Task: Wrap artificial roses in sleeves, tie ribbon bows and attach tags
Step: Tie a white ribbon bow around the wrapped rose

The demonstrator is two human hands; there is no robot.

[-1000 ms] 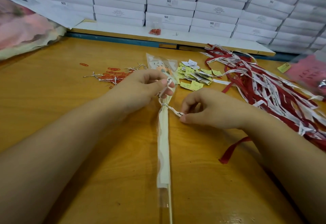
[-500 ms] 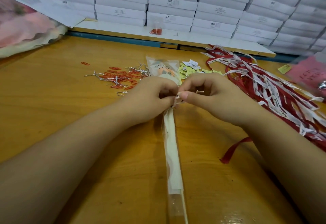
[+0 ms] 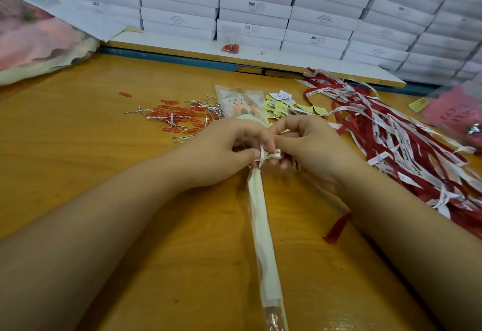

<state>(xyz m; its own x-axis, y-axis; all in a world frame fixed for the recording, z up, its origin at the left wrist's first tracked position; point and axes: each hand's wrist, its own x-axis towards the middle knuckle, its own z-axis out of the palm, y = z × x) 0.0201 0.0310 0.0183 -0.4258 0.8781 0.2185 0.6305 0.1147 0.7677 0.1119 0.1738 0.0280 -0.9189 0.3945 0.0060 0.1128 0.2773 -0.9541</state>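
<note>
A sleeved artificial rose (image 3: 262,229) lies lengthwise on the wooden table (image 3: 78,163), its flower head (image 3: 242,107) in a clear printed sleeve pointing away from me. A white printed ribbon (image 3: 271,153) is wound around the sleeve's neck. My left hand (image 3: 224,148) grips the neck and pinches one part of the ribbon. My right hand (image 3: 310,142) pinches the other part of the ribbon just beside it. The fingers hide most of the knot.
A heap of red and white ribbons (image 3: 407,148) covers the right side. Yellow and white tags (image 3: 283,105) lie behind my hands, with red paper clips and silver twist ties (image 3: 182,116) to the left. Stacked white boxes (image 3: 250,4) line the back. A pink sleeve pack (image 3: 453,114) sits far right.
My right hand has come in from the right to meet the left at the sleeve's neck, and both now work the ribbon close together. The stem has swung slightly.
</note>
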